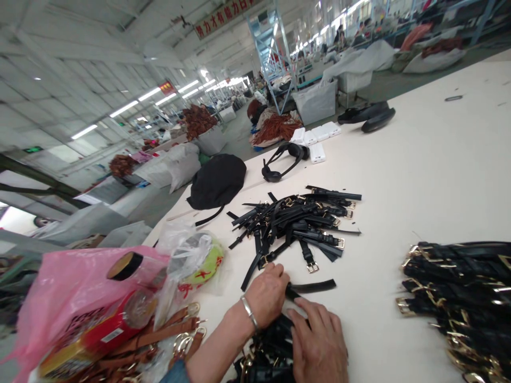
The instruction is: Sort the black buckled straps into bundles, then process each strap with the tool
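My left hand (266, 292), a silver bracelet on its wrist, is closed around a black strap (293, 292) over the near part of the table. My right hand (319, 338) is beside it, thumb and fingers pressed on the same strap, palm down. A flat black strap end (313, 286) sticks out to the right just beyond the hands. Under and in front of them lies a bundle of black straps with gold hardware (263, 354), partly hidden by my hands. Farther up the table is a loose pile of short black buckled straps (287, 218).
At right lies a thick stack of black straps with gold buckles (459, 298). To the left are a pink plastic bag (51, 282), a red-and-yellow package (107, 330) and brown straps (167, 332). Farther back are a black cap (219, 181), a black headset (285, 159) and white boxes (318, 153).
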### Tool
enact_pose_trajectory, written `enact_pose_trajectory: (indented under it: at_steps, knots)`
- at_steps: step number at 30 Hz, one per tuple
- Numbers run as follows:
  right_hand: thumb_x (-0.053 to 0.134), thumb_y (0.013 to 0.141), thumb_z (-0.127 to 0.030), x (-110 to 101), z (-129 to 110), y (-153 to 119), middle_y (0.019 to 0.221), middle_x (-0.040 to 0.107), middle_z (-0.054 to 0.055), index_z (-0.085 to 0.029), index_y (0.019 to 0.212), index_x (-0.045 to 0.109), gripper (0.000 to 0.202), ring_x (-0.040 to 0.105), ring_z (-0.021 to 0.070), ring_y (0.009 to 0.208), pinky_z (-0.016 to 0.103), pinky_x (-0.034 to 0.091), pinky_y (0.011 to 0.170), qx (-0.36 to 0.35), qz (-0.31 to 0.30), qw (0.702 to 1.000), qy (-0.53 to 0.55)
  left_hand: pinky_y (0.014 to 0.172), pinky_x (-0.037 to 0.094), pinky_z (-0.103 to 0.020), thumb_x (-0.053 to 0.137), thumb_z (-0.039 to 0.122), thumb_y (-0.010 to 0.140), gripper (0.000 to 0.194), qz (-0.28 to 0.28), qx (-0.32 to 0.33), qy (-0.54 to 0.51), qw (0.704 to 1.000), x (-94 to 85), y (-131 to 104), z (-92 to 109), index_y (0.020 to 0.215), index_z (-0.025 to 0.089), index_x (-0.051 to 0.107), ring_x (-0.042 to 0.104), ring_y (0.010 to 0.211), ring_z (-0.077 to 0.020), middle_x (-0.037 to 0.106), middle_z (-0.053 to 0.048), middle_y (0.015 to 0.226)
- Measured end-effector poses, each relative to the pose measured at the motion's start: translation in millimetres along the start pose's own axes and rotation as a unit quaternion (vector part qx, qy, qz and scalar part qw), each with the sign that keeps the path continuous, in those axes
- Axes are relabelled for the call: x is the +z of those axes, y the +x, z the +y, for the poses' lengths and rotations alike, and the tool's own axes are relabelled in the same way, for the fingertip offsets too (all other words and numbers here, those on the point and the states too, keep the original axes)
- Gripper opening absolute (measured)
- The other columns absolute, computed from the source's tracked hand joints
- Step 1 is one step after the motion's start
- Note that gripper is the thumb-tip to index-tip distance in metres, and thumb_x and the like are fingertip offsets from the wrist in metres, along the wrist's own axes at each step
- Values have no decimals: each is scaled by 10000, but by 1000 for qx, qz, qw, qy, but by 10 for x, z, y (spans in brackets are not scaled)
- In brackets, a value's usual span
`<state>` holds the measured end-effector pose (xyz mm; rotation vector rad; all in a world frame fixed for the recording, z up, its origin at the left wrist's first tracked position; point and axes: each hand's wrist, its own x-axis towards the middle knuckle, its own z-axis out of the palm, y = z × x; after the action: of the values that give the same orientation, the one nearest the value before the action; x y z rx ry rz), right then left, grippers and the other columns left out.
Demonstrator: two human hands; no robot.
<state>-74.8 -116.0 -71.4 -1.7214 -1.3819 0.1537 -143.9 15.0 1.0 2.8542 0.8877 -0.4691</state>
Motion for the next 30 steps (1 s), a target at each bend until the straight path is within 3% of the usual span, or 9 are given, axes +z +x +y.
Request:
enact_pose_trajectory:
  at_steps: [2,4,8,11,15,18,21,25,30]
  knots:
    - [476,771,-139,9,17,-6,1244,542,86,-219,1073,570,326,470,271,1116,424,334,878,-10,22,1000,-15,794,425,-321,470,121,772,119,-23,9,-15,1000,15,-200,59,792,187,566,502,828,-196,559,-54,838]
    - [473,747,-127,29,32,-14,1292,514,92,-197,1175,516,436,446,276,1163,451,298,937,-21,14,999,-29,772,426,-315,514,217,788,81,-43,15,-45,998,-4,-362,94,819,201,586,510,824,-199,571,-44,830]
    - [478,693,-66,55,34,-14,1038,658,53,-221,1135,548,474,543,260,964,485,274,917,3,-53,998,-22,728,421,-269,486,314,836,165,-74,19,-119,990,-118,-434,-13,840,229,627,542,815,-183,612,-19,809]
    - [511,676,-65,47,24,-7,893,667,37,-244,1006,608,388,541,250,857,461,298,833,13,-84,996,-17,757,416,-250,431,315,871,223,-18,-59,-138,988,-151,-233,-184,872,232,638,564,819,-163,640,-10,829]
    - [525,674,-59,28,26,-1,873,657,42,-245,1012,618,397,528,249,855,444,293,816,13,-85,996,-26,899,366,-340,487,223,824,286,72,-168,-104,978,-46,165,-329,1102,184,546,501,1036,-221,588,-85,1078]
    - [539,695,-80,13,20,11,879,658,32,-252,1008,630,368,525,238,853,425,291,817,28,-95,995,-23,918,351,-391,546,192,774,249,84,-205,-92,971,41,350,-375,1022,172,566,470,1086,-261,584,-110,1059]
    - [554,715,-122,1,-1,28,887,662,20,-259,996,643,324,526,223,850,407,289,822,58,-116,991,-18,784,425,-335,495,183,803,121,83,-243,-107,960,90,425,-376,886,156,579,568,906,-229,624,-100,901]
    - [567,717,-149,2,-19,34,892,664,18,-263,1022,641,334,525,225,857,407,289,836,68,-125,990,-19,557,414,-230,381,245,875,206,82,-271,-153,947,157,570,-204,784,179,554,578,570,-137,612,-11,628]
    - [553,697,-118,20,-12,24,861,662,28,-246,1008,644,349,522,236,838,414,307,814,60,-90,994,-6,618,431,-264,544,545,740,414,109,-285,-159,939,211,859,182,933,179,520,617,778,-209,652,-59,832]
